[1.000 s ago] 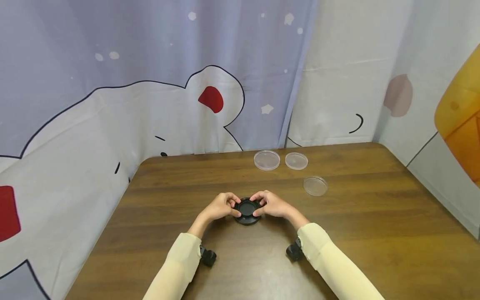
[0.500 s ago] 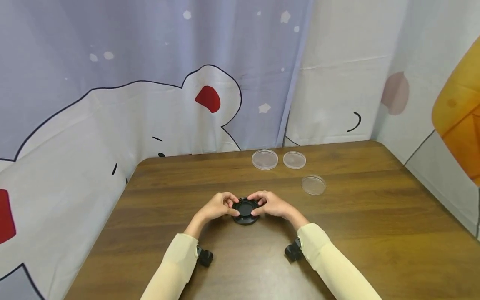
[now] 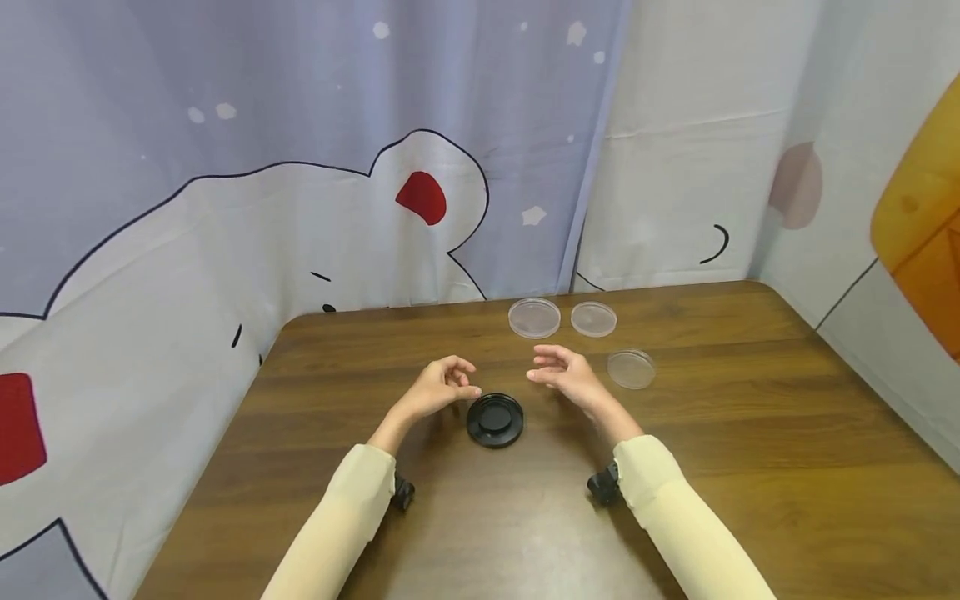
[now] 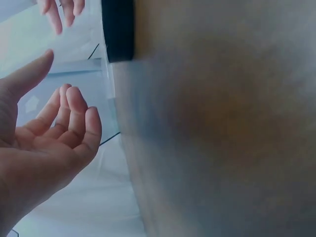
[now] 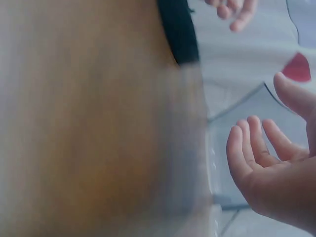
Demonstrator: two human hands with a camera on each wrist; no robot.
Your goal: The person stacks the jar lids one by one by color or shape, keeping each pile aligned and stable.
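On the wooden table in the head view sits a black round dish-like piece (image 3: 486,441), and a smaller black disc (image 3: 495,417) lies centred on it. My left hand (image 3: 437,390) hovers just past its upper left edge, fingers loosely bent, holding nothing. Off to the upper right, my right hand (image 3: 568,377) is raised with bent, spread fingers and an empty palm. Both wrist views show the black piece's dark side (image 4: 118,30) edge-on, beyond the fingers of each hand. Closest to the right hand is a clear round dish (image 3: 631,369).
Two more clear round dishes, a larger one (image 3: 534,318) and a smaller one (image 3: 593,319), lie near the table's back edge. A printed curtain (image 3: 300,233) hangs right behind the table (image 3: 720,467). Small black cameras are strapped at both wrists.
Both hands have let go of the black stack and drawn apart. The right hand has moved up and to the right, the left slightly up and away. The black stack stays on the table.
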